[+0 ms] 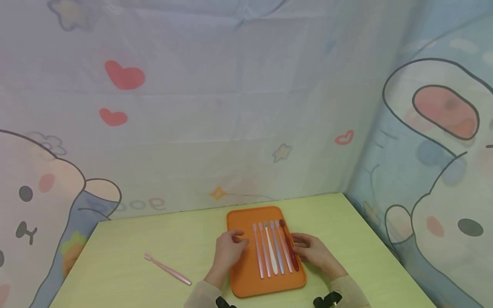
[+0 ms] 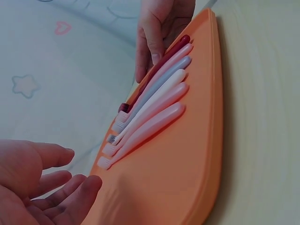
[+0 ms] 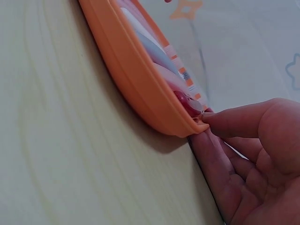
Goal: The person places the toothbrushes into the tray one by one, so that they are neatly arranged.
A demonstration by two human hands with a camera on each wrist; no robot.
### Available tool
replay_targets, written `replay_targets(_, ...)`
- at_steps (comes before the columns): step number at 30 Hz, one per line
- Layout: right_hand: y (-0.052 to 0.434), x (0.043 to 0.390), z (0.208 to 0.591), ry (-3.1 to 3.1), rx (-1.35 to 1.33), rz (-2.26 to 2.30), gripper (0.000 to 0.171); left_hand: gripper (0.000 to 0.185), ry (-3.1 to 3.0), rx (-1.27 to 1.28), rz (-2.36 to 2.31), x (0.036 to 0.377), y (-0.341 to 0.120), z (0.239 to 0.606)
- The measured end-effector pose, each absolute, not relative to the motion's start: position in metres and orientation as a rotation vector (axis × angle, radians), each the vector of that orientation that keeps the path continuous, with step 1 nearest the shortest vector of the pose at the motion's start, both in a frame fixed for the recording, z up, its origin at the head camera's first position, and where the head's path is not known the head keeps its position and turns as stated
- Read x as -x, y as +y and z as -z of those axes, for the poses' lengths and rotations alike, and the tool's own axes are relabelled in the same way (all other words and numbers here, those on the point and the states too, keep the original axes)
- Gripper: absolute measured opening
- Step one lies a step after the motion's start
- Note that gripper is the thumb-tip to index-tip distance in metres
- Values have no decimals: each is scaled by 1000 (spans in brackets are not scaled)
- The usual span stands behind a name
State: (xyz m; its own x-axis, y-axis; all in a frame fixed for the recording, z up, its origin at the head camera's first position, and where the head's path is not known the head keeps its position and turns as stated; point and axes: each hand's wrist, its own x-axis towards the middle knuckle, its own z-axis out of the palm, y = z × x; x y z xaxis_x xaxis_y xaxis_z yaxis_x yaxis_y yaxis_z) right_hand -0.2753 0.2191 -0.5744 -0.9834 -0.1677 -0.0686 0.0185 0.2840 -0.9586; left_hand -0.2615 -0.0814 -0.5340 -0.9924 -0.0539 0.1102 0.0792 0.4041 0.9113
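Observation:
Several toothbrushes lie side by side in an orange tray (image 1: 242, 280), their heads toward its far end. From the left come pink ones, then a white one (image 1: 271, 252), a blue-grey one (image 1: 277, 250), another pink one and a dark red one (image 1: 291, 252) along the right side. My right hand (image 1: 313, 251) pinches the tray's right rim; in the right wrist view its thumb (image 3: 234, 124) presses the rim beside the dark red toothbrush. Over the tray's left part hovers my left hand (image 1: 227, 251), fingers loosely bent and holding nothing, left of the nearest pink toothbrush (image 2: 150, 129).
A single pink toothbrush (image 1: 168, 269) lies on the pale yellow table (image 1: 127, 248), left of the tray. Printed cloth (image 1: 215, 107) hangs behind the table's back edge, and more cloth (image 1: 400, 171) hangs along the right side.

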Motion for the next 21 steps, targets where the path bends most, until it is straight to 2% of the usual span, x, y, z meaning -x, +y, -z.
replay_targets(8,220,276,574,2375,163,1792,52,36,-2415,1,1830,253,-93,528)
replay_targets(21,220,278,577,2361,206,1804,53,34,-2315,-71,1864,253,-121,527)
